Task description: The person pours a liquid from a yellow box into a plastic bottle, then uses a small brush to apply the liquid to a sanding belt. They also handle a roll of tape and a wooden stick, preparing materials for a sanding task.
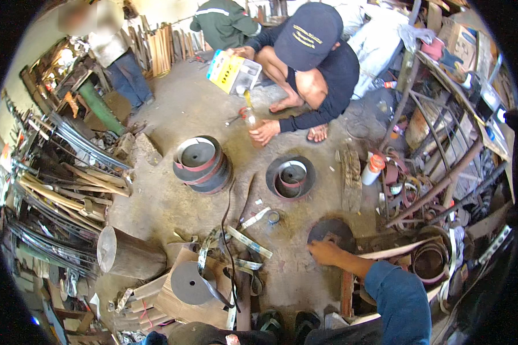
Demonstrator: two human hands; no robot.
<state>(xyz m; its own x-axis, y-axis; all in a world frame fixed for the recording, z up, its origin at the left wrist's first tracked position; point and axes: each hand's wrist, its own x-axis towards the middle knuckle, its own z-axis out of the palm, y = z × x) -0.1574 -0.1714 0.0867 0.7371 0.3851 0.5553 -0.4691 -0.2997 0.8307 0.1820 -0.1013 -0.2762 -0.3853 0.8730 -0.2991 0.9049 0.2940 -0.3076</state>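
At the lower right my right arm, in a blue sleeve, reaches forward. My right hand (326, 252) is closed at the near edge of a dark round wheel (341, 229); its fingertips are partly hidden. Of my left hand (232, 340) only a small bit seems to show at the bottom edge, its fingers unreadable. Nearest to it, a grey wheel (191, 282) with a small centre hole lies on flattened cardboard (218, 313). Loose printed strips (250, 241) and a dark strap (227, 221) trail over the floor beside it.
Stacked dark wheels (204, 167) and another round wheel (306, 169) stand mid-floor. Beyond them, a crouching person (322, 69) pours from a jug (234, 72) into a bottle (251, 119). A log (129, 253) lies left; a metal rack (437, 144) and an orange-capped bottle (373, 170) stand right.
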